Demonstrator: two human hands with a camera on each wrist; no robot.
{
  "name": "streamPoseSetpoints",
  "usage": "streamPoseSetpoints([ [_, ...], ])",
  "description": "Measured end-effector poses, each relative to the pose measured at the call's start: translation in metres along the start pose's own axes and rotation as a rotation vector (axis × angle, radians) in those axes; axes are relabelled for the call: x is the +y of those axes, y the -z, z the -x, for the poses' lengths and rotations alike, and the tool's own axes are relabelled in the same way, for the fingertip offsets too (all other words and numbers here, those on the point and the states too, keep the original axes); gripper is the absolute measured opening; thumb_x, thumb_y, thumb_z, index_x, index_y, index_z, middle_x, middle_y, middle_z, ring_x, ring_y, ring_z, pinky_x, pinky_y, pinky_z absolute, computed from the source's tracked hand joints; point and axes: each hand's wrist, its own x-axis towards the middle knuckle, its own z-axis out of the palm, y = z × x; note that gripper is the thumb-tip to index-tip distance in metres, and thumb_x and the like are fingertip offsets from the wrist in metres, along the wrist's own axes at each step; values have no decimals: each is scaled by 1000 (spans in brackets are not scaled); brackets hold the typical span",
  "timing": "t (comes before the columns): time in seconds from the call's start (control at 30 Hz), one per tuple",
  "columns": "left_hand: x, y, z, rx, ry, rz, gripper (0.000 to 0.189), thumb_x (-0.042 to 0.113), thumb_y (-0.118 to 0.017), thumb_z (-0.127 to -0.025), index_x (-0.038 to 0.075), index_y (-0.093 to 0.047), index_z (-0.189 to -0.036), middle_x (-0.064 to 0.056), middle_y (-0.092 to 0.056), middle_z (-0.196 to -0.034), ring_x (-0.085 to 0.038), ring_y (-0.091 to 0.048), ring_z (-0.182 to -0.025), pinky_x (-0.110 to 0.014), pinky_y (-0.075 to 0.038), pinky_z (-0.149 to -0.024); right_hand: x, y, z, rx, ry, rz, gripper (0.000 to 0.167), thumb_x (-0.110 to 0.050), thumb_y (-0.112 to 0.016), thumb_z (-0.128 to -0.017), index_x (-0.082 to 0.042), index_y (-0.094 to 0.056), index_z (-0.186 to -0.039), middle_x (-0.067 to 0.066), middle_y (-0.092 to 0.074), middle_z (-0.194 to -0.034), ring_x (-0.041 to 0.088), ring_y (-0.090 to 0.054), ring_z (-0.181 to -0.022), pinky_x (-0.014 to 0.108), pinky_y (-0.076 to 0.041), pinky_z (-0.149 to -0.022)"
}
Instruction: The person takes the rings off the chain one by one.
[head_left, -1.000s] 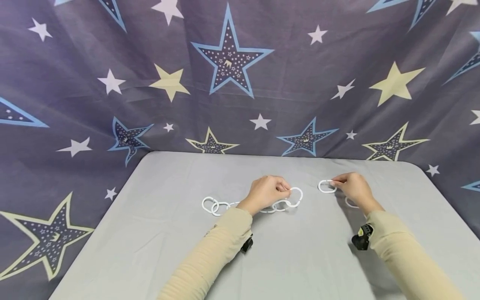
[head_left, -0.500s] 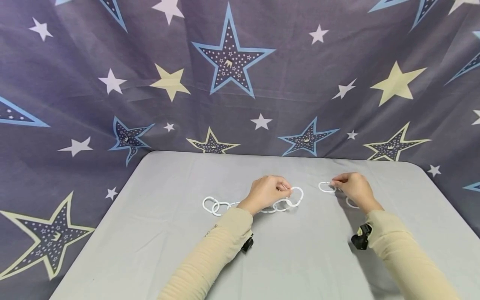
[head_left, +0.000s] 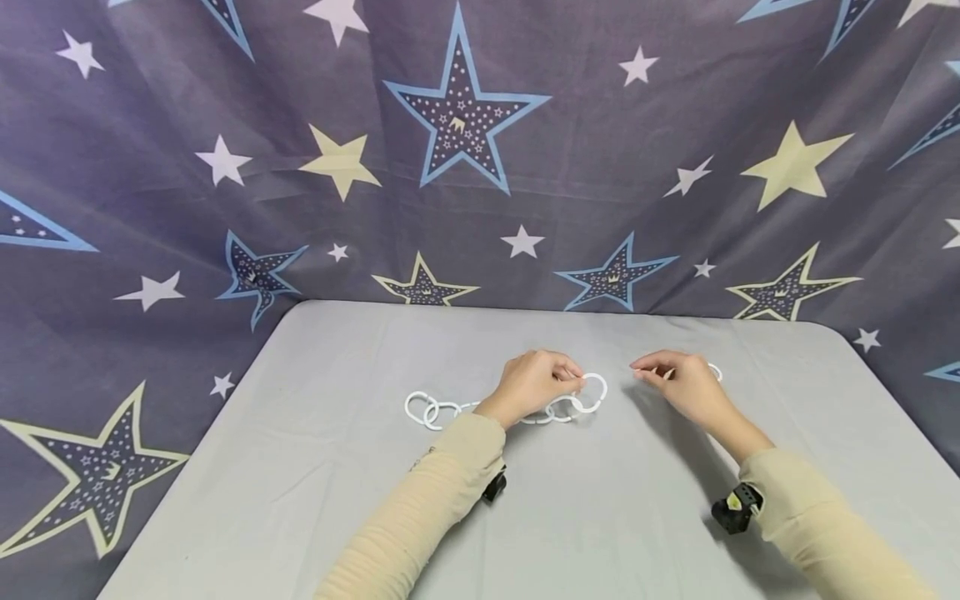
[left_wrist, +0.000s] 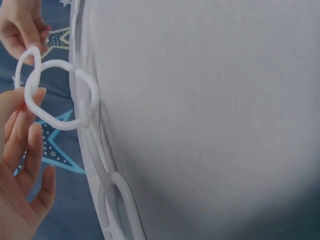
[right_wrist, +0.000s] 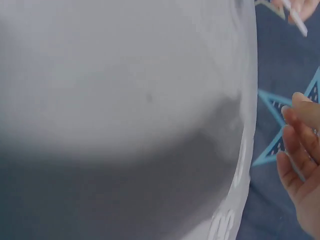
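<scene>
The white chain point(left_wrist: 129, 200) lay on the desk point(head_left: 600, 500), with its end link point(head_left: 605, 389) lifted up. The left hand point(head_left: 532, 383) pinched that end link and had not moved. The right hand point(head_left: 686, 383) had just slid left, away from where it was pinching another link. On my far-off screen its loose fingers looked bare, so I guessed it was free and nearer the chain. One loose link point(head_left: 718, 371) poked out behind it.

L hand point(head_left: 534, 385) + sleeve point(head_left: 435, 500) hide mid pt. of white link chain point(left_wrist: 129, 201); R hand point(head_left: 690, 387) hides most of white link point(head_left: 717, 371) behind.
</scene>
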Motion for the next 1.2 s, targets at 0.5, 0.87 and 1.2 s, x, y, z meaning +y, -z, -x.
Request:
streamPoseSetpoints([
  [0.5,5,0,0,-59,-51,-4,14,37,-74,-90,29,-77,-101,23,-69,-84,8,-59,-78,-21,-45,-72,-38,-18,10,-91,-97,-118,16,-16,-75,-89,-6,-77,-101,1,-71,-83,14,-59,-70,25,-47,-62],
  [0.87,0,6,3,-102,-60,18,21,41,-70,-91,32,-75,-109,23,-70,-92,5,-61,-88,-22,-47,-81,-45,-22,12,-82,-144,-126,14,-14,-74,-90,-4,-77,-99,4,-73,-86,15,-61,-73,26,-48,-65],
  [1.2,-2,16,12,-84,-70,-57,15,44,-74,-88,31,-76,-95,25,-64,-82,2,-55,-73,-23,-44,-67,-46,-23,13,-68,-163,-138,14,-13,-74,-90,-2,-77,-98,6,-73,-88,15,-63,-75,25,-48,-66],
])
